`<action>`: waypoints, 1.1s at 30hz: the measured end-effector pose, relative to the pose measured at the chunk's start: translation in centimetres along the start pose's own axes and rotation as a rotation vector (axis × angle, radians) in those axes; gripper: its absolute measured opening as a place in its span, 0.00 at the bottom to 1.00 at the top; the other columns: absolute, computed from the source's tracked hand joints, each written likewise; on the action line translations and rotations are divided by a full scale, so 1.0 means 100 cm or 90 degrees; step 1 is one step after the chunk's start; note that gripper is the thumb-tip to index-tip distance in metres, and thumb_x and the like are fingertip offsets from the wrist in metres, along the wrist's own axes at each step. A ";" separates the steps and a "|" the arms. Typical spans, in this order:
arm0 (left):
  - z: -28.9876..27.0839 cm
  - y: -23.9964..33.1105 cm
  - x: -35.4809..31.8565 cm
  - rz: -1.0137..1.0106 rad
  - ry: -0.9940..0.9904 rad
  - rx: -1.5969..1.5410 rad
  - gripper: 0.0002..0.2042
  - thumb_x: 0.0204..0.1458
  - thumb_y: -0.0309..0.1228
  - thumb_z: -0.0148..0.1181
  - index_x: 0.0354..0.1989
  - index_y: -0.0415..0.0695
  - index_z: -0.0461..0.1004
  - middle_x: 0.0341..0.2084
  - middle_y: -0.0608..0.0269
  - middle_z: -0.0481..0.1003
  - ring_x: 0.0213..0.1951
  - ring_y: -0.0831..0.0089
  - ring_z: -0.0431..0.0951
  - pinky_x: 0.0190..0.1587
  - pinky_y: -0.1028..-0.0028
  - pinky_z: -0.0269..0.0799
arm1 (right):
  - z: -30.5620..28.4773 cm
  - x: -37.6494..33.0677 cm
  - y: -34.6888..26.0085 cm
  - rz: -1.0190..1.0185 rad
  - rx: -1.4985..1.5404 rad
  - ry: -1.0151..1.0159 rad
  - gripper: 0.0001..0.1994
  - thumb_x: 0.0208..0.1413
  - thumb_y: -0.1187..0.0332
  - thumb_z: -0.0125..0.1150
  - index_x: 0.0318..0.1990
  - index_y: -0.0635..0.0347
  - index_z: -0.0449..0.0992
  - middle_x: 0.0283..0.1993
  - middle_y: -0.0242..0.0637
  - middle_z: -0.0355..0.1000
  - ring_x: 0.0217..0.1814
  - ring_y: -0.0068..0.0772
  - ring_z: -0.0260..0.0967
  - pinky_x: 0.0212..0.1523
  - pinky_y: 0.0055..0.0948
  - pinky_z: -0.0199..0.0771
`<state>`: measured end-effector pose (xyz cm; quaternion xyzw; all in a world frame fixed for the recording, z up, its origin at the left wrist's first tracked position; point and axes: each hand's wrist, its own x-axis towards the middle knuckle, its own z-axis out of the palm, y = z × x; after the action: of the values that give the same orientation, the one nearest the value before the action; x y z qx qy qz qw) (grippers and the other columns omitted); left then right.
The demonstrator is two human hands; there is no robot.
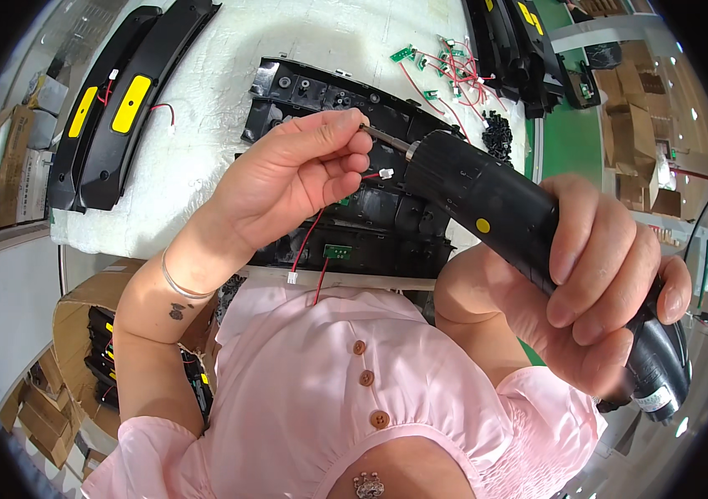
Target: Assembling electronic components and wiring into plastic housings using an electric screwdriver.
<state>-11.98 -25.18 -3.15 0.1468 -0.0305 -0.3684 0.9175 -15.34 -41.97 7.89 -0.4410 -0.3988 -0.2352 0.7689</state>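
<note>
My right hand (pixel 595 274) is wrapped round a black electric screwdriver (pixel 487 195) with a yellow dot on its body. Its metal bit (pixel 387 138) points up and left, to the fingertips of my left hand (pixel 300 162). Thumb and forefinger there are pinched at the bit's tip; a tiny dark piece shows between them, too small to name. Beneath both hands lie black plastic housings (pixel 287 83) with ribbed insides. In the nearest one sits a small green circuit board (pixel 337 251), with red wires and a white connector (pixel 292 278).
Two curved black housings with yellow labels (pixel 131 104) lie at the left on the white padded table (pixel 229 33). Green boards with red wires (pixel 454 66) and a heap of small black pieces (pixel 497 137) are at the right. More housings (pixel 520 50) stand far right; a cardboard box (pixel 79 333) is lower left.
</note>
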 end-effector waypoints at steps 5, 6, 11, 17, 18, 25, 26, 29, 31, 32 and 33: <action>0.002 -0.004 0.002 -0.007 0.005 -0.013 0.08 0.58 0.33 0.54 0.41 0.42 0.73 0.32 0.68 0.75 0.34 0.81 0.76 0.38 0.81 0.77 | 0.000 -0.001 -0.003 -0.005 -0.022 -0.008 0.13 0.43 0.72 0.62 0.39 0.54 0.71 0.19 0.18 0.65 0.19 0.13 0.61 0.28 0.15 0.61; 0.002 -0.006 0.003 -0.003 0.006 -0.010 0.08 0.58 0.33 0.54 0.40 0.42 0.73 0.32 0.68 0.75 0.34 0.81 0.76 0.38 0.81 0.77 | -0.001 -0.001 -0.005 0.000 -0.024 -0.027 0.13 0.43 0.72 0.62 0.39 0.53 0.71 0.18 0.18 0.65 0.18 0.12 0.61 0.27 0.14 0.61; -0.001 -0.013 -0.002 0.023 0.055 -0.032 0.08 0.58 0.34 0.54 0.39 0.42 0.73 0.31 0.68 0.75 0.33 0.81 0.75 0.37 0.82 0.76 | 0.000 -0.011 0.003 -0.025 -0.041 -0.085 0.14 0.43 0.71 0.65 0.39 0.51 0.71 0.18 0.17 0.65 0.17 0.11 0.60 0.24 0.12 0.61; 0.000 -0.013 -0.001 -0.005 0.039 -0.048 0.08 0.58 0.34 0.54 0.38 0.43 0.73 0.30 0.68 0.75 0.32 0.81 0.75 0.36 0.82 0.76 | -0.002 -0.008 -0.004 0.009 -0.088 -0.117 0.15 0.42 0.72 0.67 0.38 0.49 0.71 0.18 0.18 0.67 0.17 0.10 0.62 0.24 0.11 0.64; -0.003 -0.012 -0.001 -0.012 0.034 -0.041 0.08 0.58 0.34 0.54 0.38 0.43 0.73 0.29 0.68 0.75 0.31 0.82 0.75 0.35 0.83 0.76 | -0.002 -0.007 -0.003 0.011 -0.086 -0.118 0.15 0.42 0.72 0.67 0.38 0.49 0.71 0.18 0.18 0.67 0.17 0.10 0.62 0.24 0.11 0.64; -0.002 -0.002 -0.006 0.023 0.000 0.083 0.08 0.58 0.34 0.54 0.35 0.43 0.73 0.28 0.69 0.74 0.29 0.83 0.75 0.34 0.83 0.75 | 0.003 -0.007 0.006 -0.036 0.001 -0.104 0.15 0.42 0.72 0.67 0.38 0.51 0.70 0.18 0.18 0.66 0.17 0.11 0.62 0.24 0.11 0.64; -0.003 -0.003 -0.008 0.028 0.005 0.084 0.08 0.58 0.34 0.54 0.35 0.43 0.73 0.28 0.69 0.74 0.29 0.83 0.75 0.34 0.83 0.75 | 0.005 -0.010 0.008 -0.045 -0.010 -0.078 0.14 0.43 0.72 0.67 0.38 0.52 0.70 0.18 0.18 0.66 0.17 0.11 0.62 0.24 0.11 0.64; 0.000 -0.013 -0.012 0.020 0.032 -0.020 0.08 0.58 0.35 0.54 0.35 0.43 0.73 0.28 0.70 0.74 0.30 0.84 0.74 0.34 0.84 0.74 | 0.009 -0.015 0.010 -0.054 -0.036 -0.078 0.15 0.43 0.72 0.67 0.38 0.53 0.70 0.18 0.19 0.66 0.17 0.12 0.62 0.23 0.12 0.65; 0.004 -0.019 -0.010 0.028 0.088 -0.073 0.09 0.58 0.36 0.53 0.36 0.44 0.73 0.29 0.71 0.74 0.31 0.84 0.74 0.34 0.86 0.74 | 0.010 -0.017 0.012 -0.077 -0.056 -0.113 0.15 0.43 0.72 0.67 0.39 0.53 0.71 0.18 0.20 0.67 0.17 0.13 0.62 0.23 0.12 0.65; 0.004 -0.020 -0.010 0.028 0.091 -0.072 0.09 0.58 0.36 0.53 0.36 0.44 0.73 0.29 0.71 0.74 0.31 0.84 0.74 0.34 0.86 0.74 | 0.011 -0.019 0.012 -0.086 -0.058 -0.107 0.15 0.42 0.72 0.67 0.40 0.54 0.71 0.18 0.20 0.67 0.16 0.13 0.62 0.23 0.13 0.65; 0.004 -0.020 -0.011 0.037 0.085 -0.054 0.09 0.58 0.36 0.53 0.36 0.44 0.73 0.29 0.71 0.74 0.31 0.84 0.74 0.34 0.86 0.74 | 0.012 -0.021 0.011 -0.094 -0.059 -0.101 0.15 0.42 0.72 0.67 0.40 0.54 0.71 0.18 0.20 0.68 0.16 0.14 0.62 0.23 0.13 0.65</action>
<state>-14.15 -25.92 -3.34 0.1309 0.0422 -0.3322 0.9331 -16.23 -40.35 5.92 -0.4628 -0.4785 -0.2738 0.6942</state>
